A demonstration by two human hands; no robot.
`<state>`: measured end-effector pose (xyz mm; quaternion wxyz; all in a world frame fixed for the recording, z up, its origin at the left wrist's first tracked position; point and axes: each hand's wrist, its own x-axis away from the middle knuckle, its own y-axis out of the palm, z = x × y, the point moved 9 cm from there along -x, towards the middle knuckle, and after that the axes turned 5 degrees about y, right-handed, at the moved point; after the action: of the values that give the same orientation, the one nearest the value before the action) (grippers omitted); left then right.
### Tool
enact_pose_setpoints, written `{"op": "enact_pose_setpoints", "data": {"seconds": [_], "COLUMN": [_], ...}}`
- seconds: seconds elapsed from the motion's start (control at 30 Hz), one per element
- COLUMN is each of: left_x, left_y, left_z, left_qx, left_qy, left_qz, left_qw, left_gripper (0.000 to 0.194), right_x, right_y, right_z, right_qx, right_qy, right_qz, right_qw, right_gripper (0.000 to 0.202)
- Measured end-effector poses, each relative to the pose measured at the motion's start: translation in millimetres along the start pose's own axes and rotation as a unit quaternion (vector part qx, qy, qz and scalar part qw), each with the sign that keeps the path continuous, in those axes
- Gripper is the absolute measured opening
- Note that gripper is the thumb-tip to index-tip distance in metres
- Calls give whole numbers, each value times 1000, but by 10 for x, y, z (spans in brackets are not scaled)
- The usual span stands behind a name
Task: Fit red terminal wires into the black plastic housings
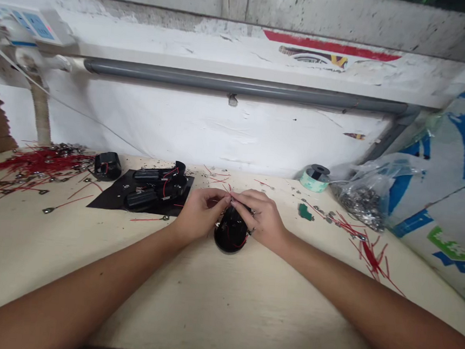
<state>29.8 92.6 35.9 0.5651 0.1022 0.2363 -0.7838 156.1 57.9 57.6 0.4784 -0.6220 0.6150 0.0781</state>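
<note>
A black rounded plastic housing [230,235] lies on the table in front of me, with thin red wire along its right side. Over its far end my left hand [201,214] and my right hand [264,219] meet, fingertips pinched close together. A short red wire [230,187] sticks up from between them, so both hands seem closed on it. The right hand's lower fingers rest along the housing's right edge. My fingers hide the wire's lower end and the far end of the housing.
Several similar black housings [155,192] lie on a black sheet [106,199] at left, beside a black block [108,166] and a pile of red wires [46,161]. To the right are a tape roll [314,179], a bag of metal parts [362,202] and more red wires [372,257].
</note>
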Motion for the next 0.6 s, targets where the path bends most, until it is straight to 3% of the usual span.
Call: {"op": "enact_pose_setpoints", "data": {"seconds": [0.17,0.37,0.6], "left_x": [0,-14,-6], "left_y": [0,1,3], "left_z": [-7,80,63], "left_qx": [-7,-35,-42], "left_qy": [0,55,48], "left_qz": [-6,-18,-18], "left_qw": [1000,998,998], "left_gripper": [26,24,24], "right_x": [16,56,65], "right_y": [-5,6,5], "right_z": [-25,-58,-87], "right_qx": [33,41,39], "right_qy": [-18,-51,-47], "right_qz": [2,3,10], "right_qw": [999,998,998], "right_gripper": [22,24,21]}}
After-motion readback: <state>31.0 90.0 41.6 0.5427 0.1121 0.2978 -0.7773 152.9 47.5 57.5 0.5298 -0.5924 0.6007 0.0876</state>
